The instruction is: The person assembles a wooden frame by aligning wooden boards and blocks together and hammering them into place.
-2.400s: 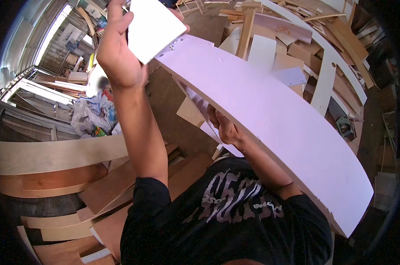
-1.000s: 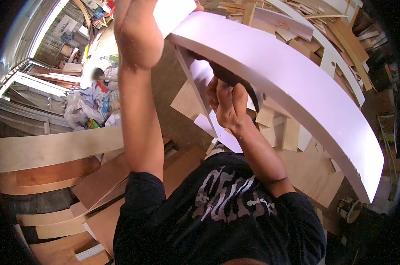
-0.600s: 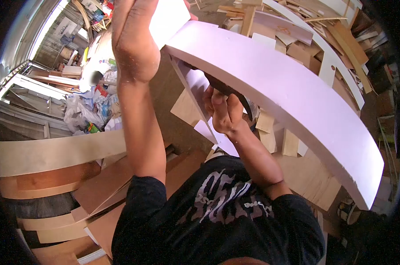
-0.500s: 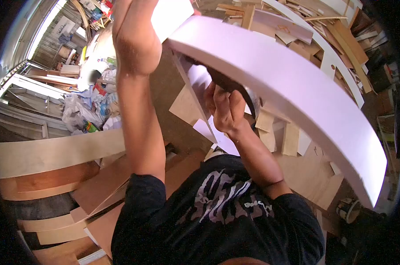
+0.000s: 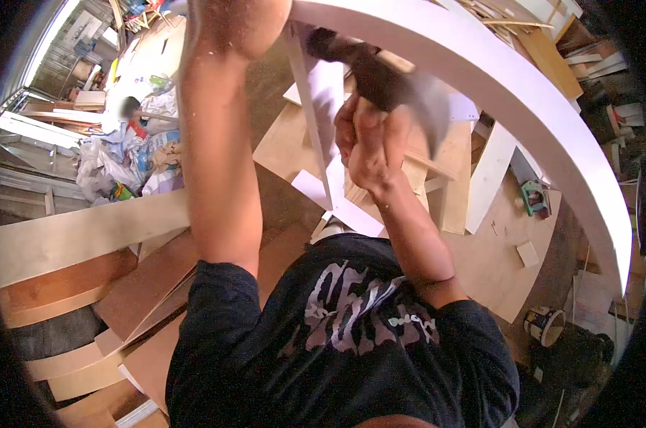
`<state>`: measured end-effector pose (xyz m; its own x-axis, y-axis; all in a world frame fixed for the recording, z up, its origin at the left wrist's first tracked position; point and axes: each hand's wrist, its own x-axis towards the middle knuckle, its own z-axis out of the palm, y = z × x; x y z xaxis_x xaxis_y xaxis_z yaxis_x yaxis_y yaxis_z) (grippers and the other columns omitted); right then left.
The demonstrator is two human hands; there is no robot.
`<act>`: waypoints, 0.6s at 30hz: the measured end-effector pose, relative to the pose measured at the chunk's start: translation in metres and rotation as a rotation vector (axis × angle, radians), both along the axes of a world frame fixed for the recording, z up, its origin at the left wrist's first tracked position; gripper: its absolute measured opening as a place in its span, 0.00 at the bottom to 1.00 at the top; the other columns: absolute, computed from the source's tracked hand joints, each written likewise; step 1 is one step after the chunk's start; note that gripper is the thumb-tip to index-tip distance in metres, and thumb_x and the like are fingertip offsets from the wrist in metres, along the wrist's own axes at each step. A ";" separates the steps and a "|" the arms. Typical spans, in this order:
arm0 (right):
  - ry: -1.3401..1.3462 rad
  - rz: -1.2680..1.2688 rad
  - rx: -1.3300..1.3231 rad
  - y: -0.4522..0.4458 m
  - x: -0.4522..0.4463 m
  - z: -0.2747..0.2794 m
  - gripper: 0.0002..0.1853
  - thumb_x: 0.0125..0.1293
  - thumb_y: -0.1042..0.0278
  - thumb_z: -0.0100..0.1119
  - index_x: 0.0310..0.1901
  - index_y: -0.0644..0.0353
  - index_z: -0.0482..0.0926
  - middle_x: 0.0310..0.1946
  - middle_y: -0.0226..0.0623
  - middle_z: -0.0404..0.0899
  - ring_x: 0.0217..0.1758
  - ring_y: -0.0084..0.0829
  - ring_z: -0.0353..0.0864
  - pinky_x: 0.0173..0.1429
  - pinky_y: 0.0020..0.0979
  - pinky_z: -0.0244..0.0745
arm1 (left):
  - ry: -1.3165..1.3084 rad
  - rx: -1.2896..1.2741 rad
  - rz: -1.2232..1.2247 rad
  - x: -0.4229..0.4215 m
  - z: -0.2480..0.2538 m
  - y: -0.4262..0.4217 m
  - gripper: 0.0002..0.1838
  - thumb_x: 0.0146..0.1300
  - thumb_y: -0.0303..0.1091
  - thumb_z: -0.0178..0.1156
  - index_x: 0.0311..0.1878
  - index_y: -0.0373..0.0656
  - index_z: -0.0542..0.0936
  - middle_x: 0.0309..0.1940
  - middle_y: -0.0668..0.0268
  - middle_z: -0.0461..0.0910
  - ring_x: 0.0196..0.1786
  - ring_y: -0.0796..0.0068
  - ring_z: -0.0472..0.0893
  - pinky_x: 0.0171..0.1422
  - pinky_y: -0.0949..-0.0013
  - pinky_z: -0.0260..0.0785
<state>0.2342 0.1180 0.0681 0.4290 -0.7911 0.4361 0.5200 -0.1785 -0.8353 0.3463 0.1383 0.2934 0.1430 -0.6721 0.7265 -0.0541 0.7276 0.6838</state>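
A long white curved piece [image 5: 522,93] arches from the top centre to the right edge, with its narrow edge facing me. From its top left end a white panel [image 5: 323,114] slants down. My right hand [image 5: 373,139] is closed around a hammer [image 5: 387,82] under the arch; the dark head is near the panel and its metal end is blurred. At the top left, my left hand [image 5: 241,25] is beside the curved piece's end. Only its heel and wrist show; its fingers, and anything they hold, are out of frame.
Plywood sheets [image 5: 497,264] bear wood offcuts and a green tool [image 5: 533,198]. An open tub [image 5: 544,325] stands lower right. Curved boards [image 5: 87,232] lie at the left, below plastic bags [image 5: 116,160] and a blurred dark shape. More scraps lie at the upper right.
The curved piece has shifted upward and shows more of its edge. The hammer has come into clearer view in my right hand. My left hand has moved up, partly out of frame.
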 end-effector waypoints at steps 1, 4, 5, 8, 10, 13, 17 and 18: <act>0.035 0.022 -0.029 -0.001 -0.005 -0.001 0.30 0.70 0.30 0.50 0.40 0.55 0.69 0.18 0.25 0.64 0.17 0.19 0.60 0.18 0.24 0.54 | 0.220 0.137 -0.113 -0.007 0.003 0.004 0.29 0.77 0.35 0.38 0.71 0.17 0.58 0.74 0.35 0.58 0.79 0.50 0.58 0.83 0.61 0.48; 0.021 0.102 0.276 0.014 -0.017 -0.026 0.33 0.65 0.25 0.54 0.41 0.53 0.70 0.19 0.24 0.64 0.17 0.18 0.61 0.21 0.24 0.55 | -0.352 -0.272 0.166 0.014 -0.035 -0.025 0.34 0.75 0.39 0.39 0.72 0.18 0.54 0.75 0.33 0.54 0.81 0.47 0.52 0.84 0.59 0.43; 0.046 0.074 0.234 0.016 -0.023 -0.028 0.33 0.64 0.24 0.54 0.42 0.52 0.70 0.19 0.24 0.64 0.18 0.18 0.60 0.21 0.24 0.54 | -0.462 -0.316 0.210 0.026 -0.036 -0.031 0.35 0.74 0.40 0.39 0.73 0.18 0.54 0.75 0.33 0.53 0.81 0.47 0.51 0.85 0.59 0.42; 0.026 0.090 0.215 0.007 -0.015 -0.020 0.33 0.62 0.23 0.56 0.43 0.49 0.70 0.20 0.25 0.64 0.18 0.18 0.59 0.21 0.24 0.52 | -0.544 -0.433 0.241 0.028 -0.041 -0.041 0.35 0.73 0.40 0.40 0.73 0.17 0.53 0.75 0.33 0.52 0.81 0.48 0.51 0.84 0.60 0.42; -0.068 0.111 0.297 0.009 0.002 -0.008 0.32 0.62 0.24 0.57 0.43 0.48 0.71 0.20 0.23 0.64 0.17 0.19 0.60 0.20 0.25 0.51 | -0.498 -0.560 0.279 0.010 -0.049 -0.046 0.35 0.73 0.40 0.40 0.73 0.17 0.53 0.75 0.33 0.53 0.81 0.49 0.51 0.84 0.61 0.43; 0.078 0.025 0.493 0.016 -0.006 -0.004 0.31 0.64 0.24 0.56 0.38 0.49 0.70 0.19 0.22 0.62 0.17 0.19 0.60 0.18 0.26 0.49 | -0.451 -0.342 0.254 0.020 -0.041 -0.040 0.35 0.73 0.40 0.40 0.73 0.17 0.53 0.76 0.34 0.53 0.81 0.49 0.52 0.84 0.60 0.43; -0.116 0.083 0.269 0.017 -0.023 -0.019 0.29 0.67 0.31 0.58 0.44 0.53 0.68 0.19 0.27 0.63 0.18 0.20 0.59 0.19 0.27 0.53 | -0.153 0.004 -0.008 0.009 -0.017 -0.025 0.35 0.73 0.40 0.39 0.72 0.18 0.55 0.75 0.34 0.53 0.80 0.48 0.53 0.85 0.59 0.42; -0.126 0.056 0.353 0.017 -0.014 -0.011 0.30 0.67 0.30 0.57 0.45 0.53 0.68 0.20 0.28 0.63 0.18 0.20 0.59 0.19 0.27 0.53 | 0.086 0.143 -0.116 -0.001 -0.005 -0.014 0.35 0.73 0.40 0.39 0.72 0.18 0.55 0.75 0.34 0.53 0.80 0.48 0.53 0.85 0.59 0.42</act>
